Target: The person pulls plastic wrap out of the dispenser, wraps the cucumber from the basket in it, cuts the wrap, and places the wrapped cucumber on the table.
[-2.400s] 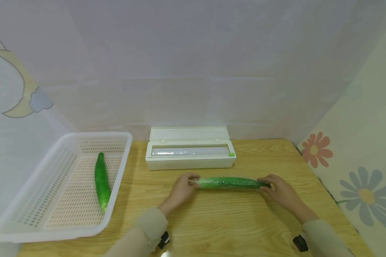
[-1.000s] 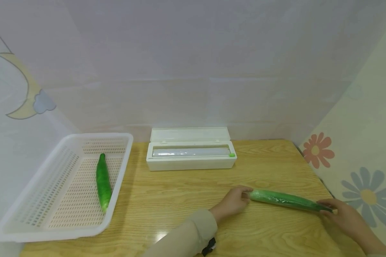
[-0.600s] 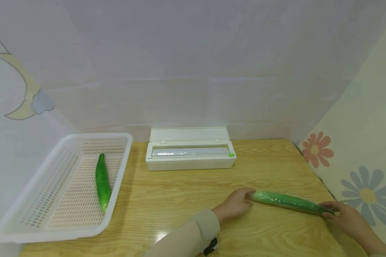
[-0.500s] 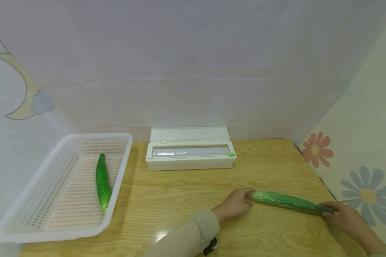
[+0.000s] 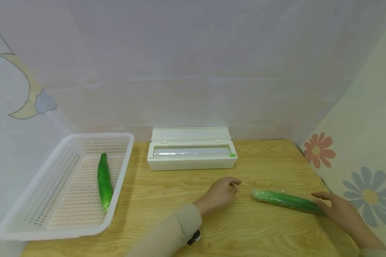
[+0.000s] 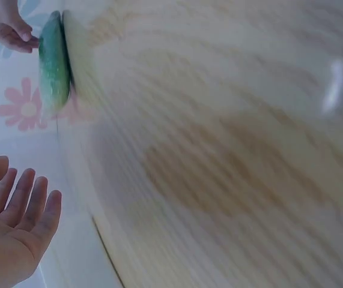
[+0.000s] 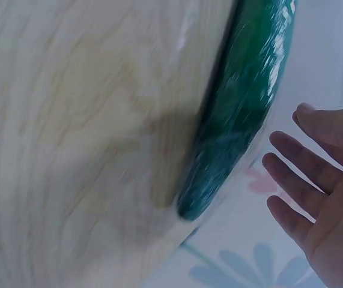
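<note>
A cucumber in clear plastic wrap [image 5: 286, 201] lies on the right part of the table, its pale end toward the left. My left hand [image 5: 220, 194] is apart from that pale end, fingers loose and holding nothing; the left wrist view shows its palm and spread fingers [image 6: 24, 204]. By the dark end is my right hand [image 5: 337, 210], and in the right wrist view its fingers [image 7: 300, 180] are spread beside the wrapped cucumber [image 7: 237, 114] with a gap between. A second cucumber [image 5: 104, 182] lies in the white basket.
The white perforated basket [image 5: 123, 171] stands on the left of the wooden table [image 5: 167, 189]. Toward the back is a white cling film box [image 5: 193, 164], lid raised, a film roll [image 5: 191, 152] inside and a green slider [image 5: 232, 155] at its right. Patterned walls enclose the table.
The wrapped cucumber was carried from the middle to the right and laid down. Both hands have since let go; the left hand has drawn back to the left.
</note>
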A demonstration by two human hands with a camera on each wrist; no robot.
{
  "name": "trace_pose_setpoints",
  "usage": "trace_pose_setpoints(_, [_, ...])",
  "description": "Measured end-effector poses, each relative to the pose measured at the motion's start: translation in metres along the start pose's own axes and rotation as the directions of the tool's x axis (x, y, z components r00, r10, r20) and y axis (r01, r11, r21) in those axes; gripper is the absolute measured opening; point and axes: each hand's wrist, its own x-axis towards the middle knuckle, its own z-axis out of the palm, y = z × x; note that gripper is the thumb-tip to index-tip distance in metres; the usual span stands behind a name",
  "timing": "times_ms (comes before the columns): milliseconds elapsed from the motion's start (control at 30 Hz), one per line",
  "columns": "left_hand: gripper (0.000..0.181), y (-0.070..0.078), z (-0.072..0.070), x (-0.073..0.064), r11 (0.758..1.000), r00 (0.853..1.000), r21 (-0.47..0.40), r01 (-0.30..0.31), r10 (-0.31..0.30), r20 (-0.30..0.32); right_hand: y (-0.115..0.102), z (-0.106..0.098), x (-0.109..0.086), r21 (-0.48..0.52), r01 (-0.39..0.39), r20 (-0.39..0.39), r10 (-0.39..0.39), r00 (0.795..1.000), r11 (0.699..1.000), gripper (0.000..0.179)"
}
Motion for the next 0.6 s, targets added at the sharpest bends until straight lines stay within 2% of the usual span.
trace_pose_setpoints(267, [0.026,-0.018,-0.040,-0.017,0.994,0.993,0.105,-0.008,0.020,-0.114,-0.058,0.007,0.024,0.002,0.062,-0.114,-0.061,0.992,0.998,0.028])
trace_pose_setpoints(467, [0.024,-0.031,-0.068,-0.032,0.988,0.980,0.147,0.038,-0.008,-0.200,-0.103,0.015,0.044,0.010,0.162,-0.235,-0.156,0.959,0.987,0.023])
trace_pose_setpoints(600, [0.024,-0.039,-0.083,-0.040,0.981,0.970,0.183,0.065,-0.019,-0.243,-0.128,0.023,0.057,0.022,0.231,-0.272,-0.216,0.938,0.973,0.021])
